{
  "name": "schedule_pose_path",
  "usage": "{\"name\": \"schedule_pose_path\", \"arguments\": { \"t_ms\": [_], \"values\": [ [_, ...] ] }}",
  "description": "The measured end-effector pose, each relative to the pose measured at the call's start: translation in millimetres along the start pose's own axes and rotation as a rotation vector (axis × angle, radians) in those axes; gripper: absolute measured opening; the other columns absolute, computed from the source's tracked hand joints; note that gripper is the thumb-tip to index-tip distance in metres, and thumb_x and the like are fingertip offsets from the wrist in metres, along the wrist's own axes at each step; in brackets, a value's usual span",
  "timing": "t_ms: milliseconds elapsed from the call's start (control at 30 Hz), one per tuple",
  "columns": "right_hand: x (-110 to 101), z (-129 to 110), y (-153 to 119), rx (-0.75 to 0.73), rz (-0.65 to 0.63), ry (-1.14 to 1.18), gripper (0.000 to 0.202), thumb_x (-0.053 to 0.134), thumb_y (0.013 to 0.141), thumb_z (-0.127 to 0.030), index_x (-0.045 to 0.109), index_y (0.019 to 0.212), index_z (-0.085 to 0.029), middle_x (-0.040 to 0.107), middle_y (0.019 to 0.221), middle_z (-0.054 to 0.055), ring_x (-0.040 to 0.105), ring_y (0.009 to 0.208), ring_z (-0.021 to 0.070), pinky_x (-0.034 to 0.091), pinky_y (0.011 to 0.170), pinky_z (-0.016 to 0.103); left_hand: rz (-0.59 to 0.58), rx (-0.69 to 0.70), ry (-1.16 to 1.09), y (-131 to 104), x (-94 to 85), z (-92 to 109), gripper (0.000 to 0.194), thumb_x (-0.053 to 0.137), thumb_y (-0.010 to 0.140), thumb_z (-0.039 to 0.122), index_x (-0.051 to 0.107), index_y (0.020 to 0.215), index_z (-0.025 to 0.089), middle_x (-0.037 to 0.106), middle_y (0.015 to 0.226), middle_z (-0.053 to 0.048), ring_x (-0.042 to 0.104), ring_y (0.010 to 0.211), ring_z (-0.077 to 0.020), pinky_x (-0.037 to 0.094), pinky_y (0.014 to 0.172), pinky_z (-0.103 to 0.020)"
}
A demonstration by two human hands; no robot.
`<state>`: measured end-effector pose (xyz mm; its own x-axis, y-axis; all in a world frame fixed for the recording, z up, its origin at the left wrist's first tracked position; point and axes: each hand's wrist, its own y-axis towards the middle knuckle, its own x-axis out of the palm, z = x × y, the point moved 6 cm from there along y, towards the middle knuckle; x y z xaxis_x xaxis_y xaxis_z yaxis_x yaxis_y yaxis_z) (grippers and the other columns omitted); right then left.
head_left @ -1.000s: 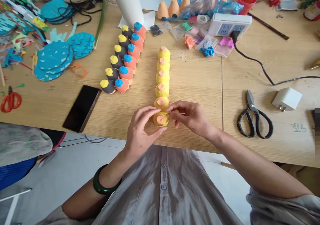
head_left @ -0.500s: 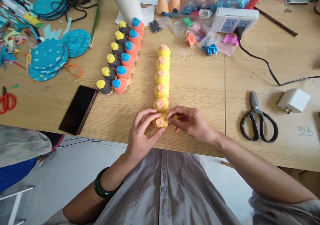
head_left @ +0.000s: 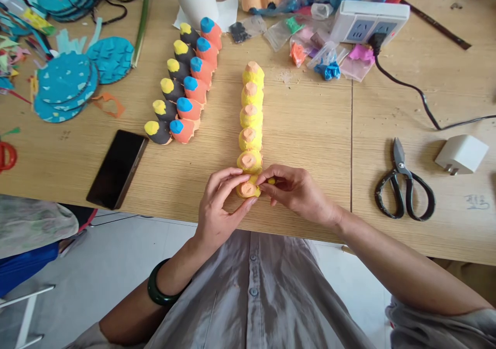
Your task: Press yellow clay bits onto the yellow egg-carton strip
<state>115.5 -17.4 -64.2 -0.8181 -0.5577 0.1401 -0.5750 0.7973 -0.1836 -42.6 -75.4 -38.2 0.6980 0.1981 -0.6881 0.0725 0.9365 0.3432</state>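
A strip of egg-carton cups runs away from the table's front edge. Its sides are coated in yellow clay, and the tips show bare pale orange. My left hand grips the nearest cup, thumb on the near side and fingers on the far side. At that cup's right side, my right hand has thumb and forefinger pinched against the coating. A small lump of yellow clay shows among the right hand's fingers. What lies right under those fingertips is hidden.
Left stand black cups with yellow tips beside orange cups with blue tips. A phone lies nearer. Scissors, a white plug adapter and a power strip are right. Clay bags lie behind.
The view has shifted slightly, so the things on the table sit a little differently in the picture. Both hands keep nearly the same hold at the nearest yellow cup.
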Motion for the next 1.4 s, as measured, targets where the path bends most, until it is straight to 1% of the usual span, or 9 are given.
{"name": "schedule_pose_path", "arguments": {
  "t_ms": [133,300,500,633,967,1100,1233,1300,1400],
  "values": [
    [3,1,0,-0.027,0.029,-0.006,0.016,0.071,0.091,-0.034,0.072,0.091,-0.018,0.068,0.088,0.004,0.059,0.069,0.0124,0.053,0.057,0.025,0.0,-0.001,0.011,-1,0.1,0,0.033,0.076,0.09,0.027,0.067,0.122,0.026,0.063,0.126,-0.008,0.065,0.118,-0.0237,0.057,0.105,-0.042],
    [4,3,-1,0.007,0.068,-0.022,0.015,0.071,0.091,-0.033,0.07,0.092,-0.018,0.066,0.082,0.003,0.057,0.069,0.0131,0.05,0.058,0.026,-0.003,-0.009,0.004,-1,0.4,-1,0.033,0.075,0.091,0.028,0.067,0.123,0.026,0.062,0.126,-0.008,0.065,0.119,-0.0239,0.056,0.107,-0.042],
    [4,3,-2,0.017,0.09,-0.025,0.014,0.071,0.091,-0.031,0.066,0.09,-0.018,0.064,0.083,0.002,0.055,0.068,0.0123,0.049,0.058,0.026,0.0,-0.007,-0.011,0,0.6,0,0.033,0.075,0.091,0.025,0.067,0.123,0.026,0.062,0.126,-0.008,0.065,0.119,-0.0236,0.055,0.107,-0.041],
    [5,3,-1,0.013,0.085,-0.026,0.016,0.071,0.091,-0.033,0.065,0.088,-0.019,0.063,0.082,0.002,0.054,0.067,0.0122,0.048,0.059,0.026,0.001,-0.004,-0.019,0,0.5,1,0.035,0.076,0.09,0.024,0.067,0.124,0.026,0.061,0.127,-0.007,0.065,0.119,-0.0233,0.055,0.107,-0.04],
    [6,0,-1,-0.011,0.089,-0.074,0.012,0.068,0.092,-0.028,0.065,0.088,-0.017,0.063,0.08,0.001,0.054,0.066,0.0109,0.047,0.057,0.023,0.004,0.013,-0.026,1,0.2,2,0.038,0.078,0.088,0.018,0.067,0.123,0.024,0.06,0.126,-0.008,0.065,0.118,-0.0214,0.056,0.106,-0.037],
    [2,0,-1,0.019,0.088,0.03,0.023,0.068,0.093,-0.039,0.065,0.09,-0.017,0.063,0.081,0.001,0.057,0.065,0.0111,0.051,0.052,0.022,0.013,0.009,-0.034,0,-1.3,2,0.04,0.078,0.087,0.018,0.068,0.125,0.025,0.062,0.126,-0.007,0.065,0.118,-0.0216,0.057,0.106,-0.039],
    [-9,-3,2,0.078,0.147,0.104,0.035,0.071,0.092,-0.049,0.062,0.081,-0.017,0.063,0.076,0.0,0.057,0.056,0.0087,0.052,0.048,0.021,0.039,-0.043,-0.144,-2,-5.0,0,0.044,0.078,0.087,0.016,0.068,0.129,0.027,0.062,0.127,-0.007,0.064,0.119,-0.0232,0.058,0.103,-0.042],
    [-12,-7,6,0.127,0.156,0.15,0.036,0.075,0.088,-0.05,0.064,0.085,-0.016,0.064,0.076,0.0,0.059,0.056,0.0093,0.055,0.05,0.022,0.059,-0.056,-0.2,-2,-7.9,1,0.048,0.078,0.086,0.014,0.068,0.131,0.028,0.062,0.127,-0.008,0.063,0.12,-0.0244,0.059,0.102,-0.043],
    [-10,-16,15,0.178,0.106,0.287,0.04,0.082,0.082,-0.049,0.067,0.098,-0.015,0.069,0.082,0.002,0.066,0.067,0.0124,0.062,0.064,0.027,0.087,-0.022,-0.25,3,-12.7,5,0.053,0.078,0.085,0.012,0.068,0.134,0.029,0.063,0.127,-0.008,0.062,0.121,-0.0254,0.059,0.103,-0.044]
  ]
}}
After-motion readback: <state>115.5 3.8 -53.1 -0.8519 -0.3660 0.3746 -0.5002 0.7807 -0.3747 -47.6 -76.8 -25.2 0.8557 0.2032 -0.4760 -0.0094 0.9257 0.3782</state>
